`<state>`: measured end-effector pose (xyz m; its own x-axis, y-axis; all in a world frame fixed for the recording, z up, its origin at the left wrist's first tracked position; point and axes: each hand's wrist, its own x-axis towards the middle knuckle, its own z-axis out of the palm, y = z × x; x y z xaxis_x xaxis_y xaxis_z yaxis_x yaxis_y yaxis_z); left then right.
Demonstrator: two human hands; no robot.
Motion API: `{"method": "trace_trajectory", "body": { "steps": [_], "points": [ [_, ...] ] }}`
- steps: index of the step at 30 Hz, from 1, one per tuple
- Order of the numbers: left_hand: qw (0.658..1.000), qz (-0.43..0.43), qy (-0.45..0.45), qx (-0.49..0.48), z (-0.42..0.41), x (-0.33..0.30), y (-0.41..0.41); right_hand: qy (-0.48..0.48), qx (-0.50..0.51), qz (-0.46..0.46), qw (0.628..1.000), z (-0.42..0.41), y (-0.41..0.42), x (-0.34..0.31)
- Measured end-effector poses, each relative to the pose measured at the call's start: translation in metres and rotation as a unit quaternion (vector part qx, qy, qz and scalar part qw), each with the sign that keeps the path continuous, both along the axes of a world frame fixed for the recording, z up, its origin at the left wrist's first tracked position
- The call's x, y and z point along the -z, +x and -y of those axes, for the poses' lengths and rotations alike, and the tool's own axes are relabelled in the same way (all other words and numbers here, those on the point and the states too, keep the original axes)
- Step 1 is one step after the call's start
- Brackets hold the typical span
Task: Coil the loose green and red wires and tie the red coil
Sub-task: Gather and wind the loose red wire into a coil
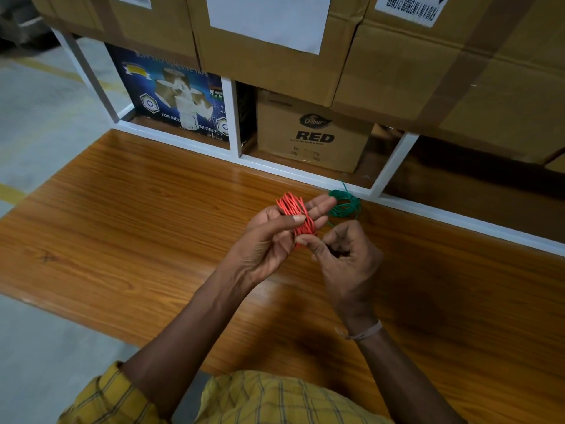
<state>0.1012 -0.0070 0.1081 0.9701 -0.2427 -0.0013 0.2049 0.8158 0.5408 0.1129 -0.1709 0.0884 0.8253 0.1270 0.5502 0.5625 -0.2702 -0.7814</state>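
The red wire (296,216) is wound in many turns around the fingers of my left hand (269,240), whose thumb presses on top of the coil. My right hand (342,255) is curled just right of it, its thumb and forefinger pinching the lower edge of the red coil. The green wire (345,203) lies as a small coil on the wooden table (137,209), behind my left fingertips, with one loose end sticking up toward the white frame.
A white metal shelf frame (305,174) runs along the table's far edge. Behind it stand a blue tape carton (171,96) and a brown "RED" carton (312,136). Large cardboard boxes (428,71) sit above. Grey floor lies to the left.
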Motion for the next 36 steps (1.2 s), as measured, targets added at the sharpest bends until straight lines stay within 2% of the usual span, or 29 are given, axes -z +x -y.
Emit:
{"method": "trace_trajectory", "body": {
  "steps": [6, 9, 14, 17, 20, 27, 32, 36],
  "points": [
    [0.998, -0.027, 0.029, -0.04, -0.01, 0.009, -0.005, -0.068, 0.03, 0.022, 0.997, 0.023, -0.006, -0.001],
    [0.999, -0.035, 0.023, -0.027, -0.021, 0.018, -0.007, -0.053, 0.035, -0.014, 0.998, 0.036, -0.001, 0.0],
    [0.997, -0.03, -0.025, 0.059, -0.035, 0.027, -0.012, -0.035, -0.038, -0.17, 0.984, 0.031, 0.014, 0.008],
    [0.996, -0.028, -0.004, 0.079, -0.038, 0.031, -0.014, 0.023, -0.116, -0.306, 0.945, 0.019, 0.016, 0.01],
    [0.996, -0.026, -0.003, 0.087, -0.037, 0.03, -0.014, 0.066, -0.184, -0.378, 0.905, 0.014, 0.018, 0.013],
    [0.989, -0.029, -0.023, 0.143, -0.04, 0.034, -0.014, 0.102, -0.216, -0.401, 0.884, 0.016, 0.02, 0.013],
    [0.983, -0.052, 0.014, 0.178, -0.04, 0.037, -0.018, 0.119, -0.276, -0.43, 0.851, 0.022, 0.021, 0.02],
    [0.982, -0.059, 0.029, 0.179, -0.042, 0.043, -0.018, 0.131, -0.271, -0.427, 0.853, 0.02, 0.019, 0.025]
  ]
}}
